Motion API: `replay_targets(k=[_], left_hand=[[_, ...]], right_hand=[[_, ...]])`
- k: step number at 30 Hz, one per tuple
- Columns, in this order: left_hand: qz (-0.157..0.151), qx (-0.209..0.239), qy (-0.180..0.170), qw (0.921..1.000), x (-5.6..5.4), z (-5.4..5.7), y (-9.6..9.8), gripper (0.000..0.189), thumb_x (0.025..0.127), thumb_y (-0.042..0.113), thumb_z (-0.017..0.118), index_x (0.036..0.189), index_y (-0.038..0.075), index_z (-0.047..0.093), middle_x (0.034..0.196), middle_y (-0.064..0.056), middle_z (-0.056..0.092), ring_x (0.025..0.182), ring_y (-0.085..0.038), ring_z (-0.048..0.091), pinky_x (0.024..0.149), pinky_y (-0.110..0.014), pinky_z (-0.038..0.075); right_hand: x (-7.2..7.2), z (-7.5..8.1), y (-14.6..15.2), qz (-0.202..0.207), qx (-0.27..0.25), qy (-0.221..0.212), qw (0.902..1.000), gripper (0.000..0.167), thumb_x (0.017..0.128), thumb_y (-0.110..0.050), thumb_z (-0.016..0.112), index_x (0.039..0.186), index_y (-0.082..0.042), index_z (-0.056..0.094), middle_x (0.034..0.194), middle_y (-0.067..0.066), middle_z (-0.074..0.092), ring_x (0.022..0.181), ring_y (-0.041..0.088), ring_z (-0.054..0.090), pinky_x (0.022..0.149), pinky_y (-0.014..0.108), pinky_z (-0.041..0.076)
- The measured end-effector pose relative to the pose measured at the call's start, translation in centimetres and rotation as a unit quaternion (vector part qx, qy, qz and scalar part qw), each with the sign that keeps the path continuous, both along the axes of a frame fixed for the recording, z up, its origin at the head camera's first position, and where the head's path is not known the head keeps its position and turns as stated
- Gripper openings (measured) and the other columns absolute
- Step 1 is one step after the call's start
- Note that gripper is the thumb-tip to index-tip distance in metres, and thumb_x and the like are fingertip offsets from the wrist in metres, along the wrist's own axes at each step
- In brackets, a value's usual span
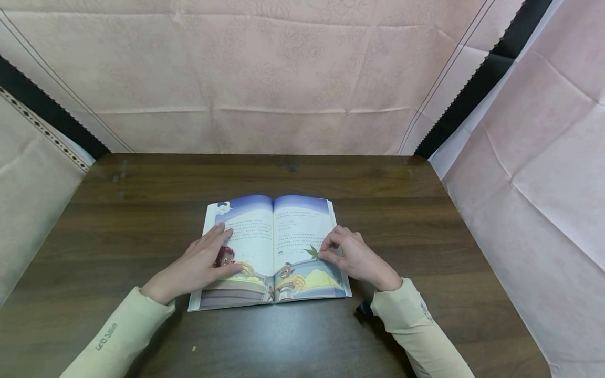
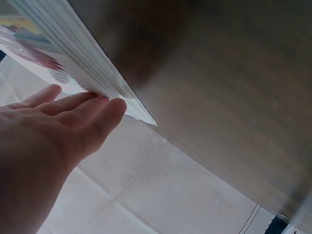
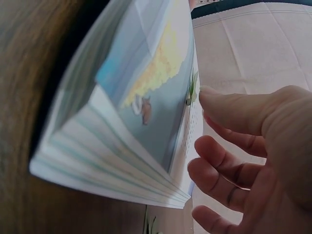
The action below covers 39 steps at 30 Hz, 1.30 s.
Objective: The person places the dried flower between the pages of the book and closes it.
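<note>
An open picture book (image 1: 298, 220) lies on the table, its pages showing printed text and cartoon animals. My left hand (image 1: 200, 265) rests on the left page with its fingers extended; the left wrist view shows those fingers (image 2: 73, 109) at the book's edge. Over the right page, my right hand (image 1: 354, 257) has thumb and index finger brought together at a small green leaf (image 1: 312, 252), pinching its end. In the right wrist view the leaf (image 3: 193, 90) meets the thumb tip, and the other fingers are loosely bent. The index fingertip is partly hidden there.
The brown wooden table (image 1: 142, 210) extends around the book. A pale crumb (image 1: 194, 348) lies near its front. Thin green stems (image 3: 150, 223) show beyond the book's edge in the right wrist view. Pale patterned cloth (image 1: 283, 79) hangs behind and at both sides.
</note>
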<state>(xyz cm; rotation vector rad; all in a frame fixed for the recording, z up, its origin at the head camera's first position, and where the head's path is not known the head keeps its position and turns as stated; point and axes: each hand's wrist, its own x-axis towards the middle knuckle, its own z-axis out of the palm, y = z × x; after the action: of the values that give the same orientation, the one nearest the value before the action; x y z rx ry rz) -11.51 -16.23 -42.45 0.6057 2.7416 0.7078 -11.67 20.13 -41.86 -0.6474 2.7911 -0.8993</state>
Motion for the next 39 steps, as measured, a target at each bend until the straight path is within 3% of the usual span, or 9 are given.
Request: replay_targets(k=[8, 19, 39], left_hand=[[0.006, -0.016, 0.014, 0.9998, 0.2, 0.4, 0.6, 0.108, 0.079, 0.077, 0.054, 0.151, 0.000, 0.029, 0.159, -0.023, 0.014, 0.146, -0.040, 0.012, 0.108, -0.069, 0.016], [0.012, -0.023, -0.011, 0.9996, 0.4, 0.2, 1.0, 0.113, 0.080, 0.078, 0.052, 0.152, -0.003, 0.022, 0.159, -0.025, 0.008, 0.146, -0.042, 0.008, 0.109, -0.068, 0.014], [0.007, 0.001, -0.027, 0.9996, 0.5, 0.5, 1.5, 0.114, 0.078, 0.068, 0.066, 0.153, -0.003, 0.016, 0.159, -0.024, 0.008, 0.146, -0.043, 0.006, 0.110, -0.067, 0.010]], right_hand=[[0.0, 0.1, 0.2, -0.012, -0.016, 0.000, 0.9998, 0.007, 0.091, -0.023, 0.071, 0.088, -0.025, 0.065, 0.092, -0.013, 0.055, 0.089, 0.008, 0.051, 0.091, 0.039, 0.032], [0.0, 0.2, 0.2, -0.021, -0.014, -0.009, 0.9996, 0.007, 0.091, -0.024, 0.071, 0.091, -0.025, 0.064, 0.094, -0.013, 0.055, 0.089, 0.010, 0.051, 0.092, 0.040, 0.033], [0.3, 0.1, 0.5, -0.035, -0.004, -0.015, 0.9992, 0.008, 0.090, -0.023, 0.071, 0.092, -0.024, 0.064, 0.093, -0.011, 0.055, 0.088, 0.012, 0.050, 0.092, 0.040, 0.033]])
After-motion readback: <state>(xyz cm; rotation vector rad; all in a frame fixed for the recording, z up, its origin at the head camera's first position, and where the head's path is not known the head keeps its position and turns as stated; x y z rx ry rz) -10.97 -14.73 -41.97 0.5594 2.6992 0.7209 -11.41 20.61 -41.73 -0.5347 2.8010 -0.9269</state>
